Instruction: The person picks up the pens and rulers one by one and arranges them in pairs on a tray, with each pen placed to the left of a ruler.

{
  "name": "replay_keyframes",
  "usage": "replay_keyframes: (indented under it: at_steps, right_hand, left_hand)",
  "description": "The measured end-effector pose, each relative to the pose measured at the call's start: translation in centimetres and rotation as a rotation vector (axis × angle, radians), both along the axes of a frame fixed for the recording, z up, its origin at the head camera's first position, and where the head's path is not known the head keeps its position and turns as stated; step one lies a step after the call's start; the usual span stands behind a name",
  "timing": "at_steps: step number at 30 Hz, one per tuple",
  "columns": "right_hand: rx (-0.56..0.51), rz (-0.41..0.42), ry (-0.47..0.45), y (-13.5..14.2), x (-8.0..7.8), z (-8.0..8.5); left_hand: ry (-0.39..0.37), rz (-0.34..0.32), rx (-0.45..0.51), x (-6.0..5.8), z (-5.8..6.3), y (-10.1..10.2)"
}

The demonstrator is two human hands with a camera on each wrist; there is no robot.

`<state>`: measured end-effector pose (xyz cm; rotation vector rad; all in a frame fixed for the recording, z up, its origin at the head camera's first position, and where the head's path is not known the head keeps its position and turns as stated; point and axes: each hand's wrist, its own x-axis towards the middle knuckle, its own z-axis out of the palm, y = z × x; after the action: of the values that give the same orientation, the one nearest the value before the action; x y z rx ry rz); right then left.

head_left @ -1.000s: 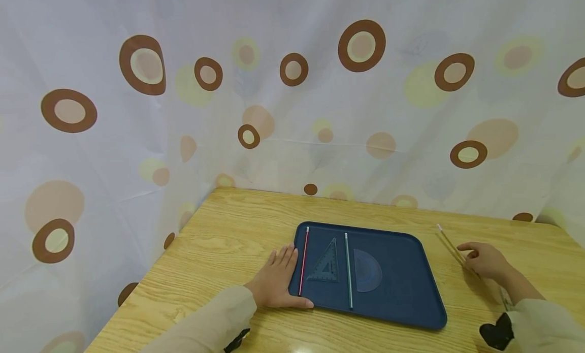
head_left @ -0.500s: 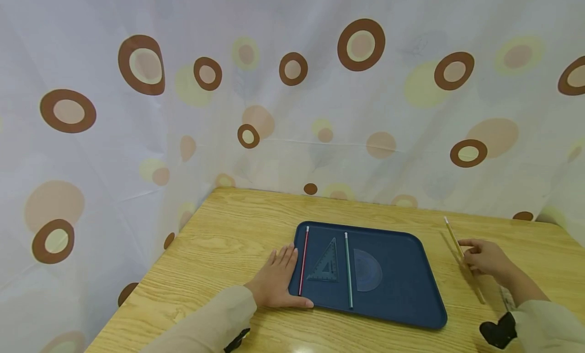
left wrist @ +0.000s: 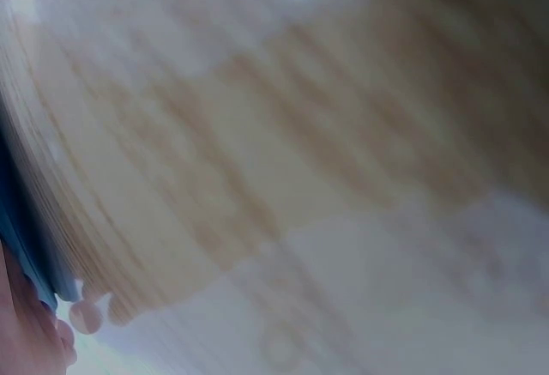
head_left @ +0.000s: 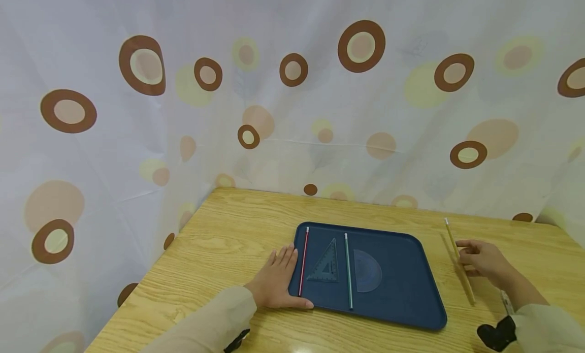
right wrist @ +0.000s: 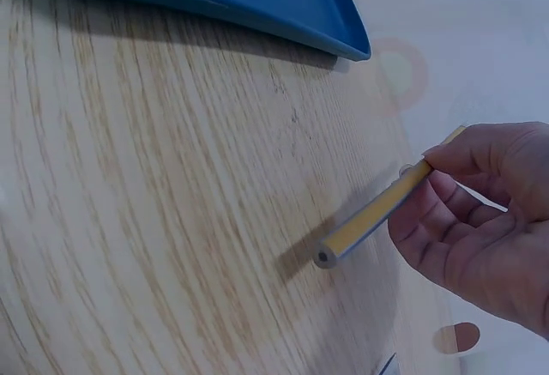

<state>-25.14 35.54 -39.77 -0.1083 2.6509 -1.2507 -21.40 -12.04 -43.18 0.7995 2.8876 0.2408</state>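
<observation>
In the head view, my right hand [head_left: 486,261] pinches a yellow pencil [head_left: 451,237] between thumb and fingers, to the right of a dark blue tray [head_left: 407,287]. The right wrist view shows the pencil's flat end [right wrist: 324,256] pointing toward the camera, with a shadow on the wood beneath. My left hand [head_left: 276,282] rests on the tray's left edge, fingers straight and thumb spread along the near rim. On the tray lie a red pencil [head_left: 303,261], a clear set square [head_left: 327,256], a green pencil [head_left: 349,271] and a clear protractor [head_left: 367,270], side by side.
A wooden table [head_left: 237,226] carries the tray. Beside the right sleeve lies a small clear object [head_left: 506,302], mostly hidden by the arm. A patterned curtain [head_left: 274,109] hangs behind the table and along its left side.
The right hand has raised the yellow pencil slightly off the table and turned it, its white-tipped far end shifting right. The left hand and the tray have stayed still.
</observation>
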Motion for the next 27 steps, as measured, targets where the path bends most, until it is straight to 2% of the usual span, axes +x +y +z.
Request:
replay_keyframes:
  at_steps: [10, 19, 27]
  right_hand:
    - [-0.094, -0.033, -0.034, -0.6, 0.3, 0.1]
    - [-0.212, -0.055, 0.0, -1.0, 0.9, -0.8]
    - [-0.348, -0.076, 0.008, -0.9, 1.2, -0.9]
  left_hand:
    - [0.002, 0.0, -0.001, 0.1, 0.1, 0.0]
    - [-0.004, 0.007, -0.008, 0.1, 0.0, -0.1]
    - [-0.002, 0.005, -0.01, 0.0, -0.1, 0.0]
